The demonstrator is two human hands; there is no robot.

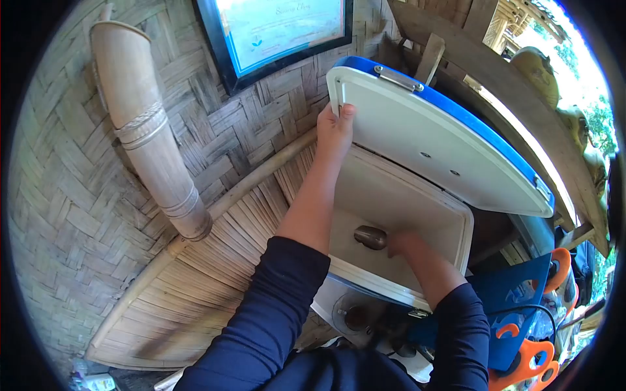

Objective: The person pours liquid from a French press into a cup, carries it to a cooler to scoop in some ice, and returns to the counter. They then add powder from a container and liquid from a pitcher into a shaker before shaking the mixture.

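Observation:
My left hand (pixel 336 130) grips the left edge of the white-lined, blue-topped lid (pixel 417 130) of a cooler box, thumb on the inner face. The lid stands raised, leaning back toward the wall. Down inside the white cooler box (pixel 440 212), my right hand (pixel 401 244) is closed, with a metal scoop (pixel 370 237) sticking out to its left. The scoop's handle is hidden by the hand. Beneath the scoop the pale interior of the box shows; I cannot make out any contents.
A bamboo-slat surface (pixel 215 280) lies left of the box. On the woven wall hang a bamboo tube (pixel 153 150) and a framed certificate (pixel 280 29). Below the box's front stands a glass cup (pixel 355 317). Orange-handled blue items (pixel 521 313) are at the right.

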